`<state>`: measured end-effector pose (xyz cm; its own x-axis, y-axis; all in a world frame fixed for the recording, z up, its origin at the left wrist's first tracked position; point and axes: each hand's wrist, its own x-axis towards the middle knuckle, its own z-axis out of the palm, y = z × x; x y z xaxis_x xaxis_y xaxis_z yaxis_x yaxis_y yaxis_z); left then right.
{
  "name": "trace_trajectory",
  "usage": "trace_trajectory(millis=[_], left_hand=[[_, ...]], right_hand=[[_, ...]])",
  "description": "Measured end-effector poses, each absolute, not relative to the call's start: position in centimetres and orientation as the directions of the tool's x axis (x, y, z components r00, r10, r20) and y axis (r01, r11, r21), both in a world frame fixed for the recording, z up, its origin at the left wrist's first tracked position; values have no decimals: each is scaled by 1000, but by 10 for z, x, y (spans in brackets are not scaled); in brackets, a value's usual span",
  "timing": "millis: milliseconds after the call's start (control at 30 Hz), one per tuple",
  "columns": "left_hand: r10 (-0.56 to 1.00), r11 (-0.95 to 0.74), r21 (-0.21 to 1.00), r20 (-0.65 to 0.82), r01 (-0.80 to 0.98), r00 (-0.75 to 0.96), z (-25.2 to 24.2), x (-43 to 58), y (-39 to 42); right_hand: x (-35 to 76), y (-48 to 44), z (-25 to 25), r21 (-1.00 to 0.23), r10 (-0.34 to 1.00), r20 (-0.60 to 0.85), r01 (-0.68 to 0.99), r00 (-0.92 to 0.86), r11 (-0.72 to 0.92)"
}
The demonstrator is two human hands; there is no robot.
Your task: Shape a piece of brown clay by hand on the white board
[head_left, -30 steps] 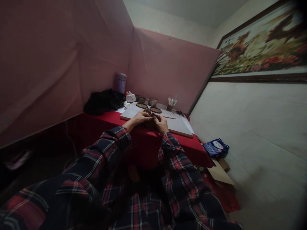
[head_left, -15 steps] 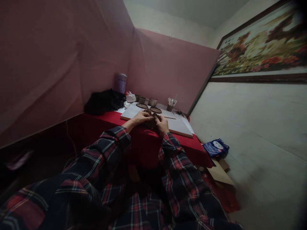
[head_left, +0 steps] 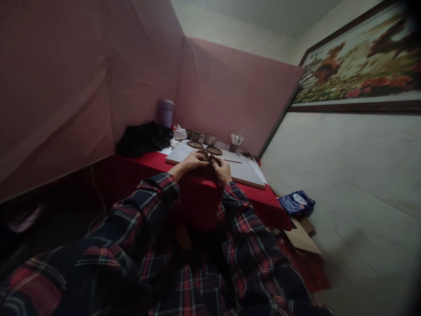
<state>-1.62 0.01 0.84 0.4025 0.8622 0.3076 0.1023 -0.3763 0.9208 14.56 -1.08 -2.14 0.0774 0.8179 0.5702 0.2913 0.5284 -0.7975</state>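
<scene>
My left hand (head_left: pixel 191 162) and my right hand (head_left: pixel 222 170) meet over the near edge of a white board (head_left: pixel 245 173) on a red-covered table (head_left: pixel 154 163). Both hands close their fingers round a small brown lump (head_left: pixel 207 159) held between them. Just beyond the hands lie two flat dark round discs (head_left: pixel 214 151) on the board. My sleeves are red and dark plaid.
A black bag (head_left: pixel 143 138) and a purple flask (head_left: pixel 166 113) stand at the table's back left. Small cups (head_left: pixel 209 139) and a holder with tools (head_left: pixel 234 142) line the back. A blue packet (head_left: pixel 297 202) and cardboard (head_left: pixel 304 239) lie on the floor at right.
</scene>
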Motion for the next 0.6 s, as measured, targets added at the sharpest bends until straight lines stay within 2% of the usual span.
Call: trace_trajectory(millis=[600], left_hand=[[838,-412,907,336,93,430,5,-15,1]], right_hand=[[147,-13,-21,-788,805,590,260,61,558]])
